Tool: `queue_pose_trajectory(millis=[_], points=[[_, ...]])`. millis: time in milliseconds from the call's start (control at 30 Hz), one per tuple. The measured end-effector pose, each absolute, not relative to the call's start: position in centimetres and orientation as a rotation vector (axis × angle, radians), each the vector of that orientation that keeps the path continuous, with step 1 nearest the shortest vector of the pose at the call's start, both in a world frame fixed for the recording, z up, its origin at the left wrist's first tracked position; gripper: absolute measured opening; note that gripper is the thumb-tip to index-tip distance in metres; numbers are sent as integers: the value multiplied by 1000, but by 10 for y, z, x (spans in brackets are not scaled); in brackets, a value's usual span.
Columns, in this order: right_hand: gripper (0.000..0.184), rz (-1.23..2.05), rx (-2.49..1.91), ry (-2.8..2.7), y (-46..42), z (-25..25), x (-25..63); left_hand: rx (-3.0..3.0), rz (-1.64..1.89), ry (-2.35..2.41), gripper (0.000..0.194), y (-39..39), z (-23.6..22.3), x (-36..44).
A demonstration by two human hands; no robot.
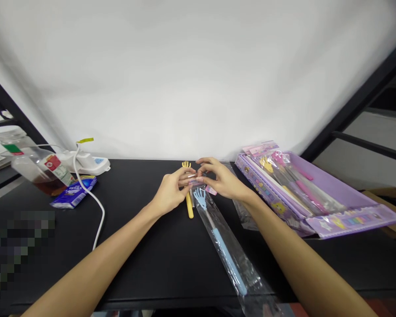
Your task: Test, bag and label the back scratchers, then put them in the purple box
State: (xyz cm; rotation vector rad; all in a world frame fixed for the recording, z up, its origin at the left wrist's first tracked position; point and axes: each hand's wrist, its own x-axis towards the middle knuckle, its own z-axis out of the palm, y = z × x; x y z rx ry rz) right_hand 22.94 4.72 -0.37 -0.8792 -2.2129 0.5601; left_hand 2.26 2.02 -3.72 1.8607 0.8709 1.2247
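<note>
A blue back scratcher [218,237] with a hand-shaped head lies in a clear plastic sleeve [242,273] on the black table [145,246]. My left hand [171,191] and my right hand [222,180] meet at the sleeve's far end, and the fingertips of both pinch its top edge by a pink label [211,190]. A yellow back scratcher [188,198] lies unwrapped on the table under my left hand, its claw head pointing away from me.
A purple display box [346,207] of packaged back scratchers sits at the right. At the left stand a tilted plastic bottle [36,165], a blue packet [74,192] and a white power strip [87,163] with its cable [99,211]. A white wall rises behind.
</note>
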Motion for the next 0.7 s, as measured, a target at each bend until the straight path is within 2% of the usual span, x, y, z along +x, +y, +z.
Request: queue_pose_trajectory(millis=[100, 367, 433, 600, 700], points=[[5, 497, -857, -2239, 48, -4, 229, 1846, 1244, 888, 30, 19, -36, 23], [14, 18, -752, -2376, 41, -1, 225, 1745, 1292, 903, 30, 18, -35, 25], [12, 65, -771, -2327, 40, -2, 223, 1746, 1293, 908, 29, 18, -35, 24], [5, 417, -880, -2129, 43, -1, 221, 1796, 1275, 925, 27, 17, -34, 24], [4, 410, -869, -2129, 44, -1, 223, 1752, 1286, 940, 29, 18, -34, 24]])
